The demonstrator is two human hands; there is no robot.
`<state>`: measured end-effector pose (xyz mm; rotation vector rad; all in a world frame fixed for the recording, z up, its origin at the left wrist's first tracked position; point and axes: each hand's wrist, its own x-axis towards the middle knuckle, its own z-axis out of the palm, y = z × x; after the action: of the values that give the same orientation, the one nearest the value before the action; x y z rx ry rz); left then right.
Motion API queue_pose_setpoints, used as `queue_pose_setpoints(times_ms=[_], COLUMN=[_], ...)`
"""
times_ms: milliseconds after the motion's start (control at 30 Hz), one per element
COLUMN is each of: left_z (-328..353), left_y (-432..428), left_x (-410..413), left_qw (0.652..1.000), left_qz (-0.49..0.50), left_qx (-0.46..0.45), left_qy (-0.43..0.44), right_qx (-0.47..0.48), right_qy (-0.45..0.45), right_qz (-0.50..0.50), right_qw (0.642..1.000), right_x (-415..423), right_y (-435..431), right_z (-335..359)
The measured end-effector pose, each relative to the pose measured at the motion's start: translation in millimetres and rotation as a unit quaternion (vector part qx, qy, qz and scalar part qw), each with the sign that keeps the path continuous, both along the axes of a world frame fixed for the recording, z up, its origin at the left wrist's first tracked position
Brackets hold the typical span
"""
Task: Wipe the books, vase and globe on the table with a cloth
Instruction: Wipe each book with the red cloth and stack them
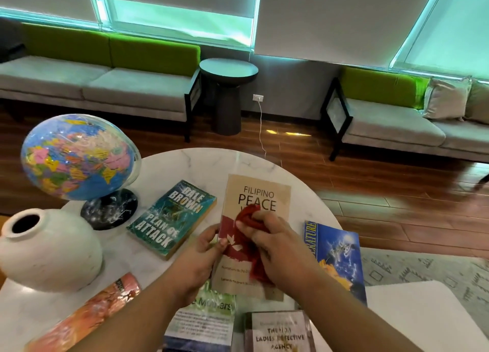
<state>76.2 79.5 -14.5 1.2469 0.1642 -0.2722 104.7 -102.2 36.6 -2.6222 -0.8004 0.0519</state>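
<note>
My left hand (202, 256) grips the left edge of a beige and red book titled Filipino Peace (260, 190), lifted above the round marble table (185, 163). My right hand (275, 245) holds a bunched red cloth (248, 216) pressed against the book's cover. A colourful globe (76, 157) on a black base stands at the table's left. A white round vase (50, 251) sits in front of it. A teal paperback, Plan of Attack (169, 219), lies flat in the middle. A blue book (338, 256) lies at the right.
An orange book (87, 314) lies at the near left, with two more books (280, 333) near the front edge under my arms. Grey and green sofas (105, 86), a dark round side table (229, 86) and wooden floor lie beyond.
</note>
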Motion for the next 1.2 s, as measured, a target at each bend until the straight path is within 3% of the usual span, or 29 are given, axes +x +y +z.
queue_pose_setpoints(times_ms=[67, 167, 333, 500, 700, 833, 900, 1133, 1200], left_z=[4.3, 9.9, 14.1, 21.3, 22.6, 26.7, 27.2, 28.6, 28.8], left_y=[3.9, 7.2, 5.7, 5.6, 4.2, 5.6, 6.0, 6.0, 8.4], left_x=[-1.5, -2.2, -5.0, -6.0, -9.8, -10.7, -9.2, -5.8, -7.0], left_qw=[1.000, 0.999, 0.997, 0.995, 0.989, 0.994, 0.996, 0.998, 0.999], left_qz=[-0.014, -0.027, -0.018, -0.022, -0.025, -0.023, 0.004, 0.047, 0.044], left_qx=[0.005, 0.026, 0.066, 0.083, 0.130, 0.087, 0.068, -0.011, -0.002], left_qy=[-0.005, -0.013, -0.024, -0.048, -0.066, -0.057, -0.053, -0.027, -0.032], right_qx=[0.011, 0.087, -0.059, 0.078, -0.037, 0.145, 0.165, 0.047, 0.046], right_qy=[0.001, -0.013, -0.037, -0.057, -0.098, -0.041, -0.035, -0.021, -0.017], right_qz=[-0.008, -0.112, 0.039, -0.077, 0.057, -0.132, -0.175, 0.037, 0.039], right_qw=[1.000, 0.990, 0.997, 0.992, 0.993, 0.980, 0.970, 0.998, 0.998], right_x=[6.9, 20.6, 1.7, 20.3, 4.1, 33.1, 33.7, -34.0, -32.2], right_y=[-0.4, -2.8, 15.8, 6.2, 11.3, -9.4, -14.0, 4.8, -0.7], right_z=[8.6, 16.3, 29.3, 38.2, 38.5, 40.6, 35.2, 2.4, 6.3])
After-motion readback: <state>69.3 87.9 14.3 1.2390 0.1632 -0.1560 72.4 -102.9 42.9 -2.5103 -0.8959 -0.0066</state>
